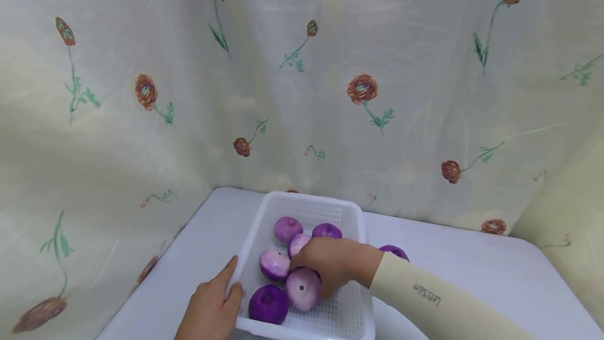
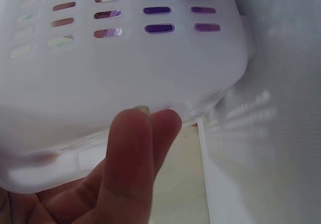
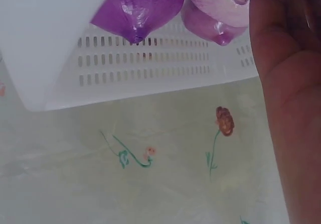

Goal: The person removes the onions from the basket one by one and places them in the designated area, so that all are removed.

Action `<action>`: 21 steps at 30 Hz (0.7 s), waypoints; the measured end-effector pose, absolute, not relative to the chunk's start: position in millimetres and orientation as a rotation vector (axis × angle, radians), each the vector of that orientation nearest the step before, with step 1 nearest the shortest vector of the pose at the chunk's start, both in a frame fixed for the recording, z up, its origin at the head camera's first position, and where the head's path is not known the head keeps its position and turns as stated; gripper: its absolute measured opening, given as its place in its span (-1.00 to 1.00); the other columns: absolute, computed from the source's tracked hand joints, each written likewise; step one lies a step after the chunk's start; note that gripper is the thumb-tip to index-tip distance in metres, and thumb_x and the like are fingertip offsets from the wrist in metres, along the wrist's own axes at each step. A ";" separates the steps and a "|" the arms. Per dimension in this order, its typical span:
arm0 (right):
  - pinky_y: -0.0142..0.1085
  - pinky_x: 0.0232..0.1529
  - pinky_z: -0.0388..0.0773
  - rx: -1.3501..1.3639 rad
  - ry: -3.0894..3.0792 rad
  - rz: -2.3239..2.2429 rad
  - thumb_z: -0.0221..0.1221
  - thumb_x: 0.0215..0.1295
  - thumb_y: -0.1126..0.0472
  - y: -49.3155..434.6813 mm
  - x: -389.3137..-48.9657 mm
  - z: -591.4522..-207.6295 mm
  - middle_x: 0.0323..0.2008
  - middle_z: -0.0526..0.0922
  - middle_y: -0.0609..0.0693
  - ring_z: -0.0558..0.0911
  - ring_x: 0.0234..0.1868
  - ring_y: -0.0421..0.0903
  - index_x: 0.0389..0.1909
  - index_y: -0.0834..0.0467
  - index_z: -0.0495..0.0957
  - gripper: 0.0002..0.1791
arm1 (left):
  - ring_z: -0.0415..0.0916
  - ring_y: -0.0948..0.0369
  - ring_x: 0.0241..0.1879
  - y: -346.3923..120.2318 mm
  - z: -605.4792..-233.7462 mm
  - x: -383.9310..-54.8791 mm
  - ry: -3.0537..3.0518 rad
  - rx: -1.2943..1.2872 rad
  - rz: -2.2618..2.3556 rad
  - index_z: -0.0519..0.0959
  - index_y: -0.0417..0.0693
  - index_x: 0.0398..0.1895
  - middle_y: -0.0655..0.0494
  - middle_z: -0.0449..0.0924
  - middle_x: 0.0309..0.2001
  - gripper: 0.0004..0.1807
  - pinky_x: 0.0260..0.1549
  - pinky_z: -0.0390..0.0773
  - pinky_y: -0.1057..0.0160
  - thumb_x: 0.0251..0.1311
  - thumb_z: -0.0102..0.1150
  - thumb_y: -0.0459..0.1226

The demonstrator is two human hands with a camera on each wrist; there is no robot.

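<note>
A white plastic basket [image 1: 353, 272] with slotted walls stands on the table, holding several red onions. My left hand [image 1: 211, 303] grips its left rim near the front corner; in the left wrist view its fingers [image 2: 131, 158] are at the rim. Inside the basket, my right hand [image 1: 325, 264] curls round a pale purple onion [image 1: 302, 289]; its far fingers are partly hidden. A dark purple onion [image 1: 268, 304] lies in the near left corner, beside a half-pale onion [image 1: 274, 265]. Farther back lie a pink-purple onion [image 1: 288, 230] and a purple onion [image 1: 327, 231].
Another purple onion [image 1: 394, 251] shows beyond the right forearm, outside the basket. Something white and rounded [image 1: 395, 321] is partly hidden under the right sleeve [image 1: 439, 298]. A flowered curtain [image 1: 292, 109] hangs behind the white table [image 1: 472, 256].
</note>
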State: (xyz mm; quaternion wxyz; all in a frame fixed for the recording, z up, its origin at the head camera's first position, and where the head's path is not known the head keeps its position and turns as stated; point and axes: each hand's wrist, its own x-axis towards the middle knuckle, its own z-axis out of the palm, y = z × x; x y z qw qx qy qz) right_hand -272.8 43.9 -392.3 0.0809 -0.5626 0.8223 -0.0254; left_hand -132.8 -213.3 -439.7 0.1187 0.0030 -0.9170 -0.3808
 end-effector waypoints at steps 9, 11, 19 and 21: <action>-0.49 -0.07 0.53 -1.651 2.478 -0.043 0.74 -0.22 0.09 42.3 -264.3 -393.0 -0.28 0.61 -0.41 0.54 -0.27 -0.41 0.01 -0.17 0.70 -0.33 | 0.66 0.14 -0.14 -214.8 -441.2 -132.2 -2.693 0.007 -1.101 0.41 -0.19 0.54 -0.20 0.76 -0.02 -0.39 0.01 0.63 -0.17 0.46 0.16 -0.25; -0.50 -0.09 0.52 -1.674 2.475 -0.042 0.74 -0.21 0.08 42.2 -262.8 -392.3 -0.29 0.61 -0.41 0.53 -0.28 -0.41 -0.01 -0.15 0.71 -0.36 | 0.68 0.10 -0.11 -215.6 -442.1 -131.9 -2.696 0.007 -1.096 0.41 -0.20 0.54 -0.19 0.76 -0.05 -0.39 0.01 0.63 -0.18 0.46 0.16 -0.25; -0.51 -0.11 0.50 -1.696 2.475 -0.022 0.72 -0.20 0.10 41.7 -262.6 -389.2 -0.33 0.58 -0.42 0.51 -0.31 -0.40 -0.06 -0.15 0.70 -0.41 | 0.70 -0.04 0.00 -215.9 -441.8 -134.0 -2.699 0.013 -1.088 0.41 -0.20 0.54 -0.23 0.75 -0.01 -0.38 0.05 0.61 -0.22 0.45 0.16 -0.25; -0.51 -0.08 0.51 -1.667 2.474 -0.044 0.73 -0.21 0.10 42.3 -263.4 -388.7 -0.31 0.60 -0.43 0.52 -0.28 -0.41 -0.03 -0.15 0.72 -0.37 | 0.69 -0.06 0.02 -215.7 -441.0 -134.2 -2.694 0.007 -1.091 0.41 -0.20 0.54 -0.28 0.72 0.05 -0.39 0.06 0.61 -0.22 0.45 0.16 -0.25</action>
